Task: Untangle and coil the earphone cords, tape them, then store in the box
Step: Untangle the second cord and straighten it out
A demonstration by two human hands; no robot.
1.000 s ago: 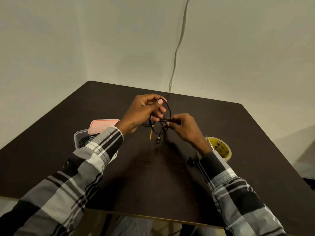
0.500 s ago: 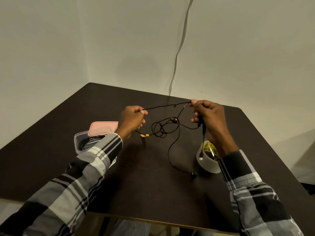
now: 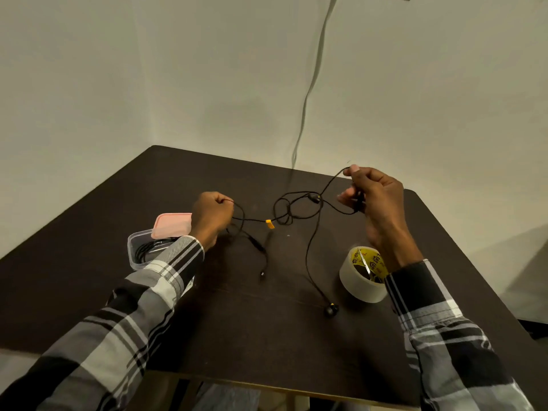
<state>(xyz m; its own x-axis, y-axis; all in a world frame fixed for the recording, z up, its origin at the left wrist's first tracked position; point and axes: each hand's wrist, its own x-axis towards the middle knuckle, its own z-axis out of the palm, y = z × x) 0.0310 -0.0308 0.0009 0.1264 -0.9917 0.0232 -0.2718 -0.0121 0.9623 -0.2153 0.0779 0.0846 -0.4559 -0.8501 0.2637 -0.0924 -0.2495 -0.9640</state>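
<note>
L hand is gripping one end of the earphone cord in a curled fist; R hand is pinching the other stretch between thumb and fingertips, held higher and farther back. Cord is hanging between them, running roughly L–R across the table, hands well apart.

Key relation: the knot is sitting between the two hands, slightly nearer the R hand, loops still crossing near the yellow clip. Long axis of the tangle is lying along the line joining the hands, so pulling apart is likely tightening it, not freeing it. One earbud is trailing down onto the table toward the viewer, just beside the tape roll; a second loose tail is dropping below the L hand.

Judgement: still in untangle step, coiling not begun. R hand is nearer the knot, so prob. best placed to feed a free end back through.

Box w/ pink lid is sitting left of the L wrist, a dark coil already inside, partly hidden by sleeve.
</note>
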